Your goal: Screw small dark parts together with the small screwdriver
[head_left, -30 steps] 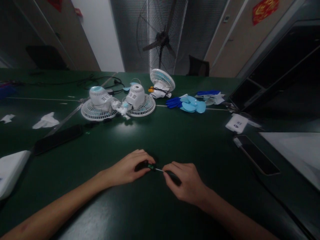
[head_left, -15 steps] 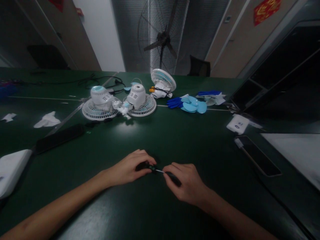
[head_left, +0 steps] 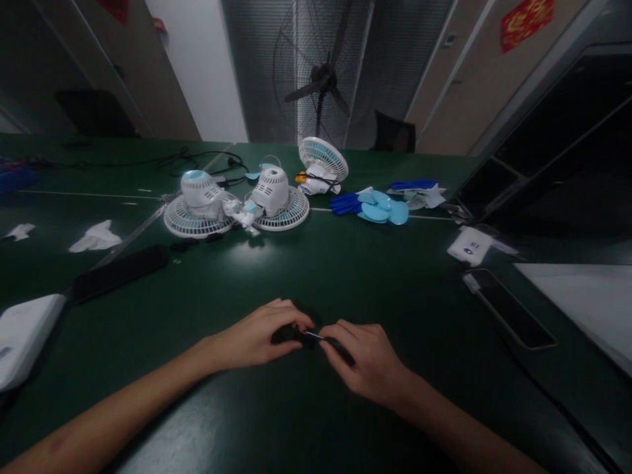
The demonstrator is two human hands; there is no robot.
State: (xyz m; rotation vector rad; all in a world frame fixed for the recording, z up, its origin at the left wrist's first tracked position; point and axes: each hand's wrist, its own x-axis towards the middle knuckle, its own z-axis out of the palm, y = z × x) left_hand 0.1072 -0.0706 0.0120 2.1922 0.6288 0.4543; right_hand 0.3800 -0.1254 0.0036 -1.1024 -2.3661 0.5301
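With our right hand [head_left: 365,359] we grasp the dark handle of a thin screwdriver-like tool [head_left: 342,351], its metal shaft pointing left toward our other fingertips. In our left hand [head_left: 266,332], thumb and fingers bent, we pinch a small dark piece [head_left: 309,341], too dim for us to make out in detail; we cannot tell whether the tool's tip touches it. Both things are between our hands, over the near middle of the green table [head_left: 316,276]. Well beyond them we see two white fans [head_left: 200,199] face down side by side, a third fan [head_left: 322,164] tilted behind, and light-blue fan blades [head_left: 382,207] beside a blue glove [head_left: 345,204].
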